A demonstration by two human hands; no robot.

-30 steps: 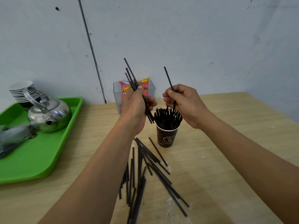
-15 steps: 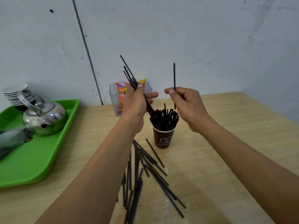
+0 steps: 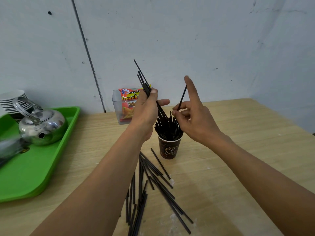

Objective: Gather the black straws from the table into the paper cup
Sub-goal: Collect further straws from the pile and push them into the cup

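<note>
In the right grip (image 3: 192,120), pinched at its lower end between thumb and curled fingers, forefinger straight up: one thin black plastic straw (image 3: 182,97). Upright half a second ago, now tilted and brought close above the brown printed paper cup (image 3: 167,149), already crowded with straws. Probably about to go in. Clenched in the left grip (image 3: 146,113), beside the cup: a bundle of black straws (image 3: 142,77). Many loose black straws (image 3: 153,181) scattered on the pale wooden surface (image 3: 247,150), so well short of done.

place: plain kitchen corner | cues: kettle (image 3: 42,128), stacked saucers (image 3: 12,99), green tray (image 3: 34,167), snack packet (image 3: 129,103), wooden table (image 3: 238,150)
</note>
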